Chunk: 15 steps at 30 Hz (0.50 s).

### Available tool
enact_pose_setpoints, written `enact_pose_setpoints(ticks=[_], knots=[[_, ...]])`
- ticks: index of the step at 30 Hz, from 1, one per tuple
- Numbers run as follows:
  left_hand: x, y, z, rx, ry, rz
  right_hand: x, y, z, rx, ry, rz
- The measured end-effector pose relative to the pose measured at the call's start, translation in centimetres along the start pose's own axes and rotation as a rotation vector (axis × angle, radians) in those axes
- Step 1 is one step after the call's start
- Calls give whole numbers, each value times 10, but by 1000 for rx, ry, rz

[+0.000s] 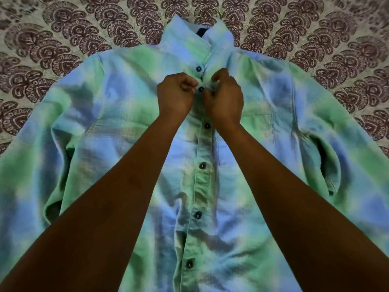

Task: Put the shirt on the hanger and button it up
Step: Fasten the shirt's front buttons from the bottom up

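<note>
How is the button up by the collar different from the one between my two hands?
The collar button looks pale blue and sits clear of both hands; the button between the hands looks dark, with the left hand and right hand pinching the shirt fabric beside it. The collar button lies higher, nearer the neck. Both are round and on the same front strip.

Both bare forearms stretched forward — left hand [174, 95] and right hand [224, 98] curled, pinching either side of the small dark round button [201, 89].

shirt [126, 127] — blue-green plaid, flat, front up | placket buttoned low | hanger hook [210, 11] — above collar
</note>
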State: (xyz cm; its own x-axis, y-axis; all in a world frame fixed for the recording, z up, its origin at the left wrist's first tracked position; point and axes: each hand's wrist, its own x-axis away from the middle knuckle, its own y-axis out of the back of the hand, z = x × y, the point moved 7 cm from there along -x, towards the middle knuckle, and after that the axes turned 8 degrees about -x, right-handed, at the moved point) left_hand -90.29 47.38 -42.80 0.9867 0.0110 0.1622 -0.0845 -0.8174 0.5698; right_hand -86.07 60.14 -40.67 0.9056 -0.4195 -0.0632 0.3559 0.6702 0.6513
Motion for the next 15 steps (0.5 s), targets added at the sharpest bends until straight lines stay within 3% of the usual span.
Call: enact_pose_setpoints(ticks=[3,6,9,11,15], knots=[[3,-13,1,-7,-14,38,-7,12,-28,-212,-222,-116],[5,-20,2,-11,1,30,-6,6,-56,-562,-464,-92],[4,-20,-3,-138,-40,-38,0,0,-58,-622,-437,-27],[4,-19,-7,-244,-78,-77,3,1,-51,-597,-361,-62],[8,-22,-21,-445,-195,-82,4,-6,-52,-653,-387,-110]])
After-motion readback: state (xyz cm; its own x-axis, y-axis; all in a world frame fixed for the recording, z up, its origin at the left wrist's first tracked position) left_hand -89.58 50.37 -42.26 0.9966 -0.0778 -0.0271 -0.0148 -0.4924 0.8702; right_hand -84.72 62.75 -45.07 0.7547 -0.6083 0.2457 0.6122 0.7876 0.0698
